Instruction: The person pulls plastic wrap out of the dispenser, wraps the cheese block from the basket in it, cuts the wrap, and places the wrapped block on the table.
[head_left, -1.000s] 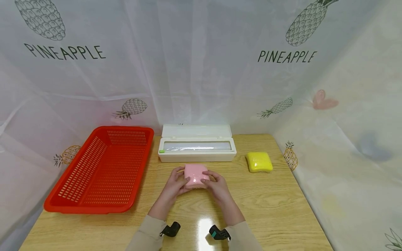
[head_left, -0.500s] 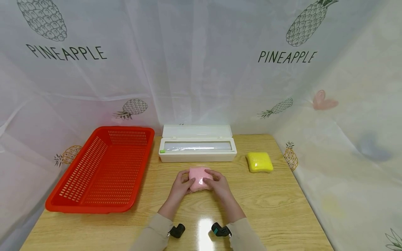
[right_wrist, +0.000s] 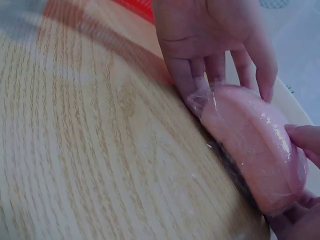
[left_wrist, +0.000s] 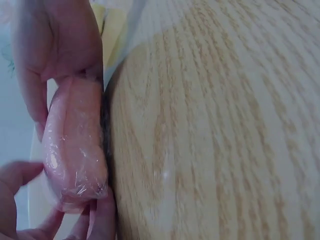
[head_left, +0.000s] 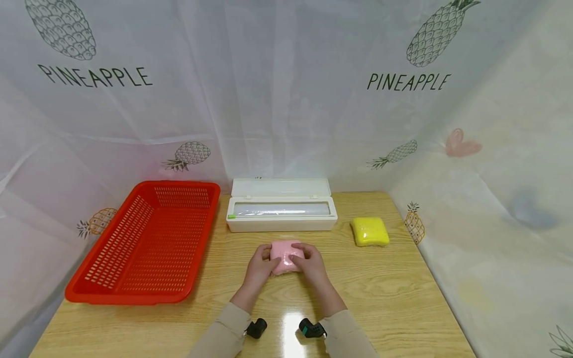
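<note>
A rounded pink block (head_left: 285, 248) in clear cling film sits low over the table, in front of the white box. My left hand (head_left: 257, 269) grips its left side, thumb at the upper edge and fingers lower down. On the opposite side my right hand (head_left: 312, 267) holds it, with the thumb pressed on top and fingers along the far edge. In the left wrist view, creased film gathers at the near end of the pink block (left_wrist: 77, 145). Loose film also stands out near the left fingers in the right wrist view, at one end of the pink block (right_wrist: 250, 145).
A white cling film box (head_left: 282, 223) with its lid raised and a roll inside stands behind the hands. A wrapped yellow block (head_left: 370, 231) lies to the right. A large red basket (head_left: 192, 278) takes up the left side of the wooden table (head_left: 385, 308).
The pink block and both hands have shifted slightly toward me and to the right. My left hand has moved its grip along the block's side. The yellow block, box and basket stay put.
</note>
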`<state>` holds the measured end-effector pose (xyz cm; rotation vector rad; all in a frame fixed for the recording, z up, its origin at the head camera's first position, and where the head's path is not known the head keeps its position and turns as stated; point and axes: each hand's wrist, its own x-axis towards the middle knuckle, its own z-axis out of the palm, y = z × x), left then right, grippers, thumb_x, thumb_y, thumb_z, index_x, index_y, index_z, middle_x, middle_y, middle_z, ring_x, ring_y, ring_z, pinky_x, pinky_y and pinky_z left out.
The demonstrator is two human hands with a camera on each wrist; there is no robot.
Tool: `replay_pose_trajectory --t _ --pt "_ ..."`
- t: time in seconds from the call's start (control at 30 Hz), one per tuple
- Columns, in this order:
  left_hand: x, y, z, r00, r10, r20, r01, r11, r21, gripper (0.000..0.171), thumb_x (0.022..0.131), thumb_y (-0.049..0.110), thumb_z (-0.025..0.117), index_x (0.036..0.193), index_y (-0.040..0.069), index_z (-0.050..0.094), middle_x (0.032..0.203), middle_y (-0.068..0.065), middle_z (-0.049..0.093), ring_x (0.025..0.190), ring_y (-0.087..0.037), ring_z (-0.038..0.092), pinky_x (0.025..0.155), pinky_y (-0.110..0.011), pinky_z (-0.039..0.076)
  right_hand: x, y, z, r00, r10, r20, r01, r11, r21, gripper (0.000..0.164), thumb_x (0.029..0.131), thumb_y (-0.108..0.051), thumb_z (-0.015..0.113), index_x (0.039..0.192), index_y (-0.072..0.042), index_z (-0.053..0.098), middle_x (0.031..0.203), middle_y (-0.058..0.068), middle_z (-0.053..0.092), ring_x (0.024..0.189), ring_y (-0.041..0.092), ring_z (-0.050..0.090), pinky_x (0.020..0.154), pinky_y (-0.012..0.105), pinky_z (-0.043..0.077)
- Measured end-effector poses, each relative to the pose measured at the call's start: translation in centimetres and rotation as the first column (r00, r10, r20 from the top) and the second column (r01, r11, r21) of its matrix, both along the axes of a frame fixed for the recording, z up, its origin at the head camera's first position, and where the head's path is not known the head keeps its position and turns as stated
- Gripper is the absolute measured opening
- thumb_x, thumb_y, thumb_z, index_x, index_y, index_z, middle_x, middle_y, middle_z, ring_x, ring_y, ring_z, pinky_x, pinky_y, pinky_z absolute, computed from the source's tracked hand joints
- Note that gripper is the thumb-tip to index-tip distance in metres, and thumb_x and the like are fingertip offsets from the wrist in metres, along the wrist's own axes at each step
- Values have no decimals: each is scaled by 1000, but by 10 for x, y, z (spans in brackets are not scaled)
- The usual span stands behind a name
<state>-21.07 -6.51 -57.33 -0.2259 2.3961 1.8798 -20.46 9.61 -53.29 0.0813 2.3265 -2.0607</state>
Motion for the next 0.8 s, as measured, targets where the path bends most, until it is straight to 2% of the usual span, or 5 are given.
replay_pose_trajectory --t 0.1,0.23,0.33,0.5,0.8 --pt "0 1 0 1000 -9 16 9 1000 4 61 82 12 77 134 -2 48 116 -22 60 100 -31 58 71 -34 52 1 1 1 1000 -4 -9 4 999 38 30 85 2 69 114 10 65 125 26 56 118 38 49 91 35 46" --pt "1 4 1 1000 -14 10 13 1000 9 68 80 8 78 139 2 44 114 -22 58 95 -30 58 67 -32 53 -2 7 -5 1000 4 -28 -3 999 44 36 84 2 71 118 10 63 122 27 56 111 39 54 81 26 48" --pt "2 4 1 1000 -21 -1 21 1000 6 68 80 6 78 140 5 45 113 -21 58 90 -28 58 64 -31 52 -8 12 -22 999 21 -45 -20 1000 15 42 81 3 74 121 10 62 122 27 56 110 41 54 79 25 48" --pt "2 4 -1 999 -41 -8 41 999 -7 64 82 5 77 138 6 47 113 -21 58 89 -27 58 63 -31 53 -16 16 -44 999 24 -38 -22 997 76 45 79 0 78 122 4 65 117 21 58 104 33 56 78 26 49" --pt "4 -1 1 998 -56 1 56 998 9 66 81 6 78 139 5 46 116 -22 58 93 -29 59 65 -32 54 -14 19 -44 999 28 -15 -26 992 124 45 80 -7 79 123 -2 66 117 18 61 103 31 57 82 32 49"
